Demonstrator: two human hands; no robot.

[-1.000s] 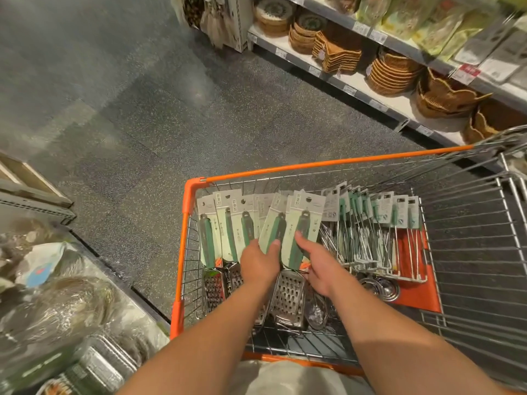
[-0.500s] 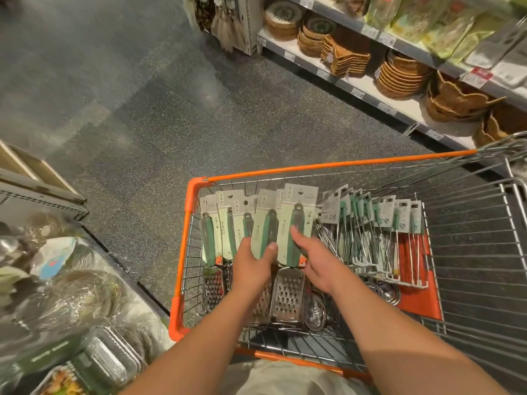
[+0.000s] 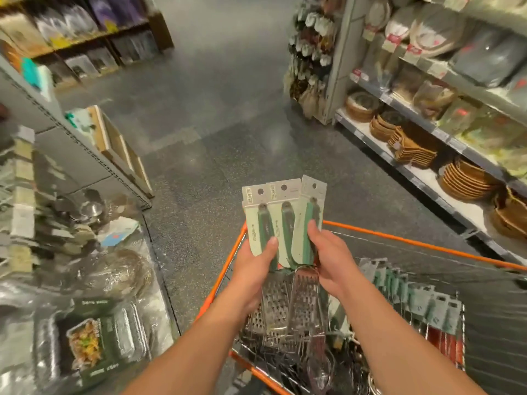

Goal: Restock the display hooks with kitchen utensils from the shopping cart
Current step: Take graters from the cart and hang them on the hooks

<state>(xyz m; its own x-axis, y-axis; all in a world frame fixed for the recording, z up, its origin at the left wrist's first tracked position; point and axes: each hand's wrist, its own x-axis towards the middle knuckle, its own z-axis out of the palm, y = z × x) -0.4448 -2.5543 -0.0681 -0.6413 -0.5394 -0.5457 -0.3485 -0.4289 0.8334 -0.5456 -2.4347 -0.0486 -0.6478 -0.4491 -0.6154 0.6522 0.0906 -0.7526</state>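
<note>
Three carded graters (image 3: pixel 283 223) with green handles and steel blades are fanned out above the front left corner of the orange-rimmed shopping cart (image 3: pixel 413 243). My left hand (image 3: pixel 253 266) grips the left side of the bunch, thumb across a green handle. My right hand (image 3: pixel 328 255) grips the right side, fingers curled round the rightmost handle. Their punched card tops point up and away from me. More carded utensils (image 3: pixel 416 300) stand in a row inside the cart to the right. No display hooks are visible.
Shelves on the right hold woven baskets (image 3: pixel 467 178) and wrapped plates. On the left a shelf (image 3: pixel 85 155) carries foil trays (image 3: pixel 94 334), steel bowls and wrapped goods. The grey speckled aisle floor (image 3: pixel 216 115) runs ahead between them.
Both hands have lifted the three graters up out of the cart. The view has tilted up from the cart to the aisle ahead.
</note>
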